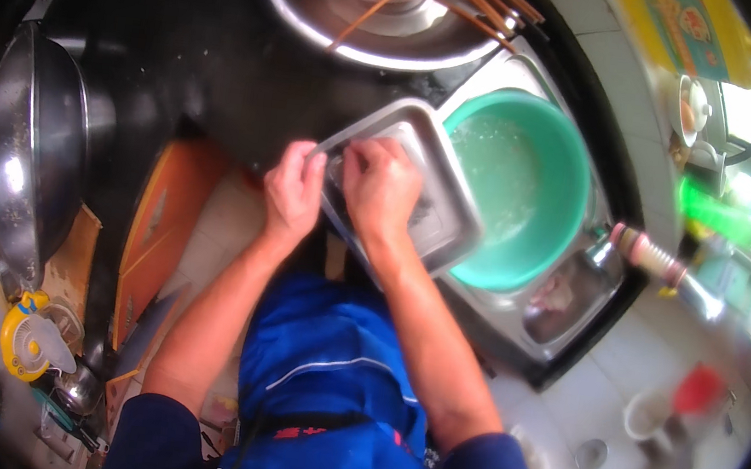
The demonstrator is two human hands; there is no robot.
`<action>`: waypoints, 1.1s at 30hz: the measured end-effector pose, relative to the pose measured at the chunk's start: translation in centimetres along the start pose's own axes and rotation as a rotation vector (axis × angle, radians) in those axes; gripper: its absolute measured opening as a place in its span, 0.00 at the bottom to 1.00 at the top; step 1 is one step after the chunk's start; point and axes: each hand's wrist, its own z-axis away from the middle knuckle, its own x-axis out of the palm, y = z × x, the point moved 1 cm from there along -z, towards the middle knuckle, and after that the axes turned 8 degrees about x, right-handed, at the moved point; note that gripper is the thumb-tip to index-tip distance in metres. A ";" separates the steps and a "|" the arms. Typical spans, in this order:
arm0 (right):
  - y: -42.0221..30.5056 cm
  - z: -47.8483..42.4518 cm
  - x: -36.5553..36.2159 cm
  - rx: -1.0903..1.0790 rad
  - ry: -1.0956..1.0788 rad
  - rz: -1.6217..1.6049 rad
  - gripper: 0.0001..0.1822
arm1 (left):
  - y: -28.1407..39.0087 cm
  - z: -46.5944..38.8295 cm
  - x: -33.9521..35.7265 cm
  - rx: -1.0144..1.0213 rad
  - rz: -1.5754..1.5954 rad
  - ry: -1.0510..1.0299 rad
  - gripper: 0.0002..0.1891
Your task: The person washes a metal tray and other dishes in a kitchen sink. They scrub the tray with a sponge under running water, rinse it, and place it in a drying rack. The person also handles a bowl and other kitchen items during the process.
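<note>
A rectangular stainless-steel tray [447, 225] is tilted at the counter's front edge, its right side overlapping a green plastic basin [561, 193]. My left hand [293, 190] grips the tray's left rim between thumb and fingers. Inside the tray, my right hand [385, 183] has its fingers curled down near the left wall; whether they hold anything is hidden. Cloudy, bubbly water [497, 172] fills part of the basin, which rests over a steel sink [513, 302].
A wide steel bowl [295, 24] holds stacked dishes and chopsticks [489, 1] at the back of the black counter [228, 65]. Right of the basin is a faucet with a ribbed hose [651, 255]. A large wok [38, 147] stands far left, near an orange cabinet door [156, 237].
</note>
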 end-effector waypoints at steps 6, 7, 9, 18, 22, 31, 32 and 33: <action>-0.7 2.5 1.6 -0.205 -0.096 0.142 0.03 | -0.6 0.0 0.1 0.001 0.021 0.037 0.05; -0.7 2.5 1.3 -0.232 -0.126 0.159 0.03 | -0.7 0.0 0.1 0.004 0.014 0.043 0.05; -0.5 2.5 -0.1 -0.263 -0.243 0.198 0.05 | -0.6 0.1 0.0 -0.012 0.022 0.045 0.06; -1.0 0.8 1.4 0.014 -0.179 0.051 0.04 | -0.9 -0.1 -0.8 0.023 0.058 -0.003 0.07; -1.3 -0.1 1.1 0.216 -0.023 0.030 0.04 | -1.2 0.3 -0.8 0.046 -0.028 -0.019 0.08; -1.2 0.8 0.4 0.036 -0.407 0.147 0.02 | -0.9 0.4 -0.4 0.062 -0.058 -0.010 0.08; -1.3 0.7 0.2 -0.002 -0.386 0.169 0.02 | -0.9 0.4 -0.5 0.061 -0.061 -0.012 0.08; -1.4 0.6 0.3 0.039 -0.343 0.149 0.02 | -0.8 0.5 -0.4 0.056 -0.064 -0.007 0.08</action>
